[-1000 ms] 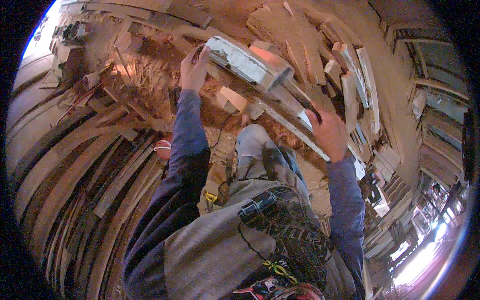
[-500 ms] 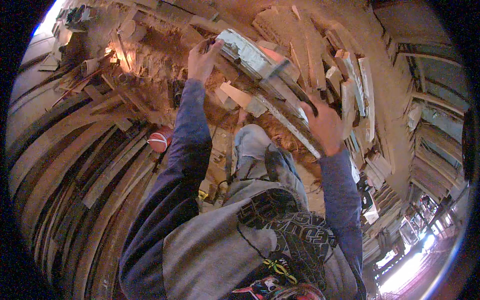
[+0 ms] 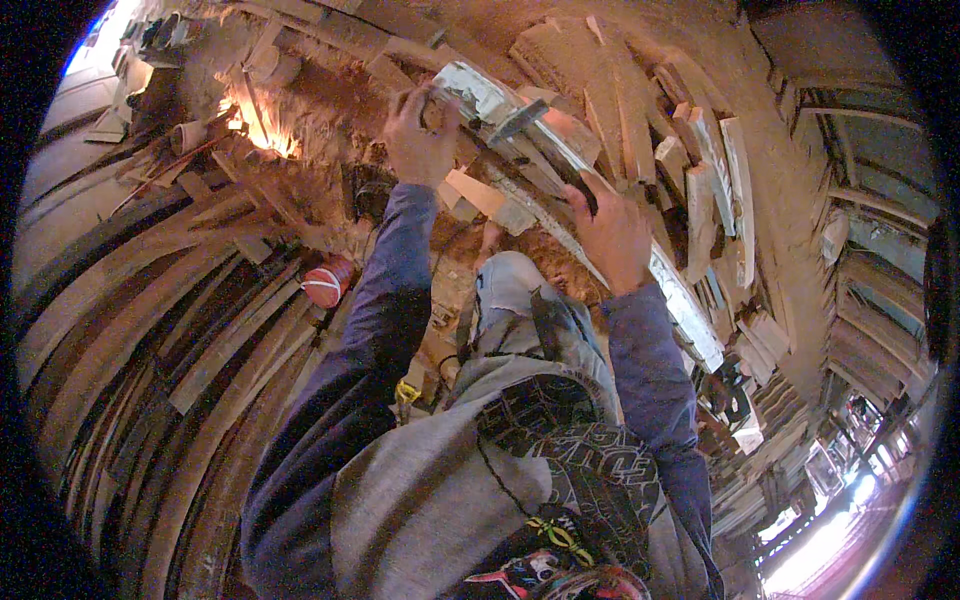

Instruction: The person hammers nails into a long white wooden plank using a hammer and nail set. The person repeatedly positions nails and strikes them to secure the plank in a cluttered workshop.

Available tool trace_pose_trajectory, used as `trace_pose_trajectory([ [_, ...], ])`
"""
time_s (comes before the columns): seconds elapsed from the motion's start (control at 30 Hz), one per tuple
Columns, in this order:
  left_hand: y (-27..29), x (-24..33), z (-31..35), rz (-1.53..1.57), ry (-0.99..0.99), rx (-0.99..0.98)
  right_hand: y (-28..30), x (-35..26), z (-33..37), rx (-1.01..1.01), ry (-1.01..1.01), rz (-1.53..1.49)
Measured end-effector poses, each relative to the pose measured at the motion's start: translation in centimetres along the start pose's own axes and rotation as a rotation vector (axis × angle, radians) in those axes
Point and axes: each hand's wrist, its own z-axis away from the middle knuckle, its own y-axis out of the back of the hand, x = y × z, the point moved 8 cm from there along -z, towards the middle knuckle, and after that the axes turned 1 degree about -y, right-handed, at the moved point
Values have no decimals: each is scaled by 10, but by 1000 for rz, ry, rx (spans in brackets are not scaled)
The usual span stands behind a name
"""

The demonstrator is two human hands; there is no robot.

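A long timber with flaking white paint (image 3: 690, 310) runs slantwise in front of me, from far middle to near right. My right hand (image 3: 607, 235) is closed round the handle of a hammer (image 3: 518, 121), whose grey head lies over the timber close to its far end. Beside that end is my left hand (image 3: 420, 135), fingers curled in; anything between them is too blurred to make out. Below the timber, nearer my knee (image 3: 508, 285), pale wood blocks (image 3: 490, 198) and another board edge show.
Stacked offcuts (image 3: 700, 190) lie to the right. Long curved boards (image 3: 180, 330) fill the left side. A red container with a white band (image 3: 327, 283) stands by my left forearm. Bright orange light (image 3: 262, 125) glows at the far left.
The hammer head has moved left along the timber, toward my left hand. My right hand has come left with it, and more of the white timber shows beyond my right forearm.
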Motion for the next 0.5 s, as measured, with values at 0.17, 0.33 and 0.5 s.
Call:
trace_pose_trajectory([
  [0.17, -21, 13, 9, 292, -36, -258, -6, 46, 40, 22, -58, -68],
  [0.33, -23, 9, -5, 1003, 392, -275, -11, 82, 66, 63, -54, -208],
  [0.5, -7, 53, -38, 533, 80, -364, -20, 97, 85, 34, -127, -497],
])
